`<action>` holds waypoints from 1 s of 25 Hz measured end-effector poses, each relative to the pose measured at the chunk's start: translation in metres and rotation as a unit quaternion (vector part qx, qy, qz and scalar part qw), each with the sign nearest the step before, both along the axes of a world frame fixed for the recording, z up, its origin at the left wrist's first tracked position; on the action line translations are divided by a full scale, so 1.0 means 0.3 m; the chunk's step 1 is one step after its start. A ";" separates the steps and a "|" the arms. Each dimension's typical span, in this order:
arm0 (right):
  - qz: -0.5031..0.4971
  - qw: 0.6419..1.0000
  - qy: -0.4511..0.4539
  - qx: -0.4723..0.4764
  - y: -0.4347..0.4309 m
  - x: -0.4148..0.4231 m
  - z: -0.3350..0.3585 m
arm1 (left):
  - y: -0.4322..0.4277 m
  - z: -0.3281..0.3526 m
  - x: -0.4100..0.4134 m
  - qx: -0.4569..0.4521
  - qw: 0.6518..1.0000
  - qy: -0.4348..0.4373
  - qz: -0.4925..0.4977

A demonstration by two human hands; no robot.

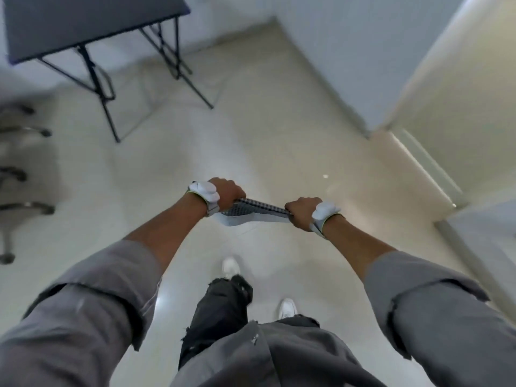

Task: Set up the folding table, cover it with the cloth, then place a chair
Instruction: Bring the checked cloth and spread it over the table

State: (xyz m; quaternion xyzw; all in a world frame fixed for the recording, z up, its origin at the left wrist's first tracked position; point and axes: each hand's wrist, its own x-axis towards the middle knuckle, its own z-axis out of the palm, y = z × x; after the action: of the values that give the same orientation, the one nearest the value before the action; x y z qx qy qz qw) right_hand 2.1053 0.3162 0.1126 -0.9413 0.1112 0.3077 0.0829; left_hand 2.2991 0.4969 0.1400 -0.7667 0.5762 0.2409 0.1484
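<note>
Head view: the only view, looking down past your arms to the floor (251, 129).
Folding table (92, 20): one, standing on its unfolded legs at the upper left, well apart from you; its dark top is bare.
Cloth (259, 212): one, checked, folded or bunched into a narrow band and stretched between your two fists in the air, above the floor, not yet over the table.
Left hand (226, 194): one, fingers curled tight round the cloth's left end.
Right hand (303, 212): one, clenched round the cloth's right end.
Wrist bands (203, 191): two, white, one on each wrist.
Shoes (231, 266): two, white, one ahead of the other (you look to be mid-stride).
Chair legs (25, 135): several castered legs at the blurred left edge; you cannot tell whether they belong to one chair or two.
Risk, slip: if you loosen one fist before the cloth is over the top, that end probably drops to the floor.
Risk, skew: the cloth is not opened out; if you throw it as it is, it likely lands in a heap or hangs lopsided.
Risk, table: a tug on a snagged corner could shift or tip the light frame, should the legs not be locked (the picture does not show this).
Risk, footing: the castered legs stand beside the table; with your eyes on the cloth, you could catch a foot on them.
</note>
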 end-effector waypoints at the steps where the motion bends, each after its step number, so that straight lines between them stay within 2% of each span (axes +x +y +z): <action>1: 0.025 1.000 0.002 0.002 -0.010 0.123 -0.021 | 0.024 -0.025 0.092 0.001 1.000 0.004 0.026; 5: 0.088 0.996 0.008 -0.011 -0.024 0.549 -0.081 | 0.072 -0.074 0.431 0.009 0.997 0.020 0.075; 8: 0.116 0.993 0.011 -0.021 -0.027 0.843 -0.050 | 0.100 -0.041 0.678 0.019 0.996 0.019 0.085; 11: 0.123 0.992 -0.025 -0.028 -0.052 1.175 0.015 | 0.089 0.050 0.990 -0.001 0.993 0.002 0.117; 14: 0.144 0.988 -0.038 -0.038 -0.091 1.483 0.055 | 0.060 0.098 1.260 -0.007 0.990 -0.028 0.140; 21: 0.202 0.978 -0.047 -0.028 -0.262 2.179 -0.001 | -0.051 0.027 1.845 0.015 0.977 -0.029 0.209; 25: 0.246 0.968 -0.042 -0.029 -0.344 2.555 0.047 | -0.106 0.063 2.150 0.015 0.965 -0.048 0.257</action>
State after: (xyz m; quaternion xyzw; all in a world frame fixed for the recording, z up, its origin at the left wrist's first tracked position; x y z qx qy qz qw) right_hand 2.8718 0.2129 0.1266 -0.9539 -0.1186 0.2752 -0.0176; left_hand 2.9440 0.4651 0.1589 -0.8974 0.3483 0.2427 0.1202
